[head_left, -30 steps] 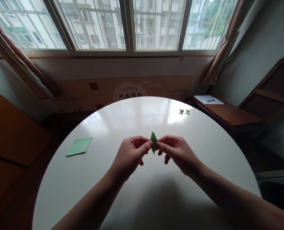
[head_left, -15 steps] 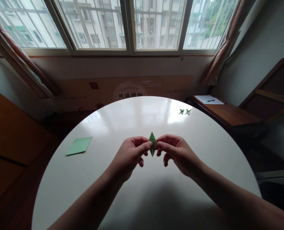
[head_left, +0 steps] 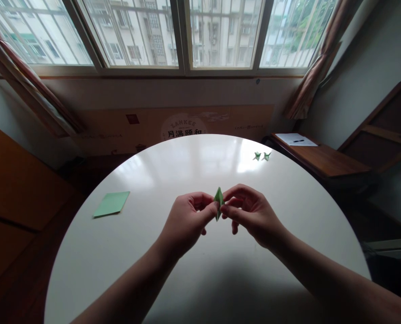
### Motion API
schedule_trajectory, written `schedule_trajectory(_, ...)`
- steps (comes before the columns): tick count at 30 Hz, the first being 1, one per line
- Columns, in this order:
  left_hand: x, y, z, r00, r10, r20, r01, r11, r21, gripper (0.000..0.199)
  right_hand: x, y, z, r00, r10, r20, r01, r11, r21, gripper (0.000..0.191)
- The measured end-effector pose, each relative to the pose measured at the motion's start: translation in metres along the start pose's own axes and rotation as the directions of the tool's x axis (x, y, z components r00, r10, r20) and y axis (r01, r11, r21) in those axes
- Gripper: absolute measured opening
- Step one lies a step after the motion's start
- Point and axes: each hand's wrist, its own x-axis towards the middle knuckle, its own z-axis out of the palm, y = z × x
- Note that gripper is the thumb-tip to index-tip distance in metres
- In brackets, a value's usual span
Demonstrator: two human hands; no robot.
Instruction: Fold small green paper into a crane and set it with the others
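Note:
A small folded green paper point(head_left: 219, 195), narrow and pointed at top and bottom, is held upright above the middle of the white table point(head_left: 173, 288). My left hand point(head_left: 190, 220) pinches its left side between thumb and fingers. On the right side, the thumb and index finger of my right hand point(head_left: 252, 213) grip the same paper. The fingertips of both hands nearly meet and cover part of the folds.
A stack of square green paper point(head_left: 111, 204) lies at the table's left. Two small folded green figures point(head_left: 257, 156) stand near the back right edge. Beyond is a wooden side table point(head_left: 339, 159) with a white sheet point(head_left: 288, 138) and a pen.
The folded paper has shifted slightly right and turned a little, so it looks narrower with its folds parted. My left hand has moved right with it, and my right index finger is arched higher.

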Motion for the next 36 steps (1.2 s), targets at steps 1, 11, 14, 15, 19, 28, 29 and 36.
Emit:
schedule_trajectory(1, -0.001, 0.001, 0.0006, 1.0, 0.009, -0.007, -0.009, 1.0, 0.023, 0.015, -0.0004, -0.0003, 0.0005, 1.0, -0.003, -0.002, 0.003, 1.0, -0.019, 0.023)
schedule_trajectory(11, -0.0069, 0.0062, 0.0027, 0.986, 0.142, -0.086, -0.127, 0.979, 0.159, 0.017, -0.002, -0.0002, 0.0001, 1.0, -0.023, -0.021, 0.023, 1.0, -0.005, 0.017)
schedule_trajectory(14, -0.0067, 0.0061, 0.0013, 0.991, 0.118, -0.059, -0.111, 0.987, 0.112, 0.02, -0.0016, 0.0006, -0.0007, 1.0, -0.011, -0.017, 0.011, 0.999, 0.035, 0.015)
schedule_trajectory(15, -0.0065, 0.0064, 0.0009, 0.992, 0.114, -0.052, -0.108, 0.989, 0.099, 0.02, -0.0015, 0.0007, -0.0009, 1.0, -0.008, -0.016, 0.009, 0.999, 0.045, 0.015)
schedule_trajectory(19, -0.0064, 0.0078, -0.0001, 0.994, 0.099, -0.035, -0.097, 0.994, 0.058, 0.017, -0.0013, 0.0004, -0.0013, 1.0, -0.01, -0.011, 0.01, 0.999, 0.05, 0.015)
schedule_trajectory(28, -0.0042, 0.0041, -0.0036, 0.997, 0.058, 0.052, -0.05, 0.987, -0.151, 0.014, -0.0005, -0.0043, -0.0026, 0.998, -0.011, 0.064, 0.003, 0.992, 0.126, 0.011)
schedule_trajectory(29, -0.0042, 0.0041, -0.0035, 0.996, 0.065, 0.057, -0.056, 0.988, -0.144, 0.014, -0.0004, -0.0043, -0.0023, 0.998, -0.007, 0.059, 0.0, 0.992, 0.123, 0.012)
schedule_trajectory(36, -0.0084, 0.0057, 0.0005, 0.99, 0.139, -0.023, -0.138, 0.989, 0.049, 0.015, -0.0013, -0.0012, -0.0011, 0.998, -0.052, 0.031, 0.049, 0.995, 0.093, 0.015)
